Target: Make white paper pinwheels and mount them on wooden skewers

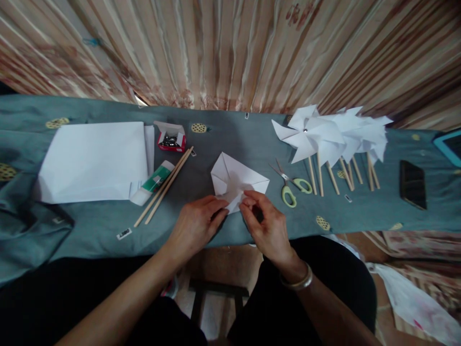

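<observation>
Pinching, with thumb and fingers of left hand (196, 220) and right hand (268, 229), the near edge of the folded paper (242, 174), between wooden sticks (169, 185) and scissors (285, 177). Probably light, springy at creases, easily crumpled; best taken gently by the folded edges.

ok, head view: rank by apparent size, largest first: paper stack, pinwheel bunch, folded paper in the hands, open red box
1. Paper stack and pinwheel bunch: too close to rank
2. Folded paper: clearly smaller, though partly covered
3. Red box: smallest
</observation>
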`<state>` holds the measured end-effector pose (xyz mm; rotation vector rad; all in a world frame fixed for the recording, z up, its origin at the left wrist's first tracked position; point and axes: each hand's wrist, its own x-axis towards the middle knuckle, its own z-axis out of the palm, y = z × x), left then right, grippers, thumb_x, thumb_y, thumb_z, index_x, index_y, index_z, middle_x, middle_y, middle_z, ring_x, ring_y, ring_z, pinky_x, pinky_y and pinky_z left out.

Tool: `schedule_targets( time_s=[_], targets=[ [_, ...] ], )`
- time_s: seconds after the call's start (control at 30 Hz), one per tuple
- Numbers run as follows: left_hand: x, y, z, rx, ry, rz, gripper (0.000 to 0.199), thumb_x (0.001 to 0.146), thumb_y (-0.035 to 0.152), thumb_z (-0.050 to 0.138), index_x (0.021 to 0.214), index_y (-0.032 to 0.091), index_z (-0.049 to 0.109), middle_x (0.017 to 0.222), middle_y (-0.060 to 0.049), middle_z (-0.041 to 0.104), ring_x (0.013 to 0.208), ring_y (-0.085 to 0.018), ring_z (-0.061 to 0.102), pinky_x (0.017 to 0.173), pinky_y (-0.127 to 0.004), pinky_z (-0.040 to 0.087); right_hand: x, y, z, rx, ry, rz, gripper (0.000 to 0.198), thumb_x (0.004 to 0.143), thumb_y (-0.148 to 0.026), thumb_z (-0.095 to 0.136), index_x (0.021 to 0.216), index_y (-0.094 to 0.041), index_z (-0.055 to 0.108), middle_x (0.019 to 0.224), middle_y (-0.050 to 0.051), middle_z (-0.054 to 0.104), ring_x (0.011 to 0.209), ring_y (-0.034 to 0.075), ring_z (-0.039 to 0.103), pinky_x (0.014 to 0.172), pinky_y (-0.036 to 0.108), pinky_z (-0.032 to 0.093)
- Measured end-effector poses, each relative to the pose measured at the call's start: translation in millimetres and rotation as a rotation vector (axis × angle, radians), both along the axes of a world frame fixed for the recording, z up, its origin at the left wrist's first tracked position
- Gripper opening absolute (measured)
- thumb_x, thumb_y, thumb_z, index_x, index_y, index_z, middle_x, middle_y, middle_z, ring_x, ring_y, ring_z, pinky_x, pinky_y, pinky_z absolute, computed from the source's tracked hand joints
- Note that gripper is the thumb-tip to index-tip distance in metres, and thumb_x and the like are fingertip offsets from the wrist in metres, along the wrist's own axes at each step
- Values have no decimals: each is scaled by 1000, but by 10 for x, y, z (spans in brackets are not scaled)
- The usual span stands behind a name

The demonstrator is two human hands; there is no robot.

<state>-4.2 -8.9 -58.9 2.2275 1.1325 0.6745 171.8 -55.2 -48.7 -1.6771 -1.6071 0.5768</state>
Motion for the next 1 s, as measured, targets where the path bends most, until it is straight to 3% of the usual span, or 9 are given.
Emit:
schedule_targets(
  time_s=[0.17, 0.33, 0.47, 1.0],
  targets=[
    [-5, -30, -23, 51, -15, -10, 23, 92, 23, 54, 111, 16, 66, 91, -6, 73, 76, -17, 70, 70, -28, 56, -8, 32, -39, 20, -66, 0, 20, 90, -23, 56, 110, -20, 61, 84, 3, 70, 81, 19, 67, 80, 33, 54],
    [-18, -39, -31, 88, 4, -95, 23, 95, 22, 49, 103, 18, 70, 93, -6, 72, 80, -17, 69, 73, -28, 56, -3, 35, -27, 92, -246, 98, 15, 93, -22, 52, 98, -20, 65, 87, 7, 71, 84, 22, 64, 80, 37, 53],
    [-10, -36, -22, 81, -8, -95, 22, 95, 20, 49, 98, 16, 71, 93, -6, 72, 81, -17, 69, 74, -28, 56, 12, 19, -30, 190, -330, 170, 21, 95, -18, 48, 103, -16, 68, 102, 11, 71, 94, 24, 62, 88, 40, 52],
    [-1, -29, -16, 85, -10, -83, 22, 94, 19, 50, 96, 14, 71, 91, -5, 72, 77, -16, 69, 71, -26, 56, 6, -7, -106, 285, -449, 208, 24, 93, -13, 50, 112, -12, 66, 118, 15, 64, 107, 26, 57, 91, 44, 53]
  ],
)
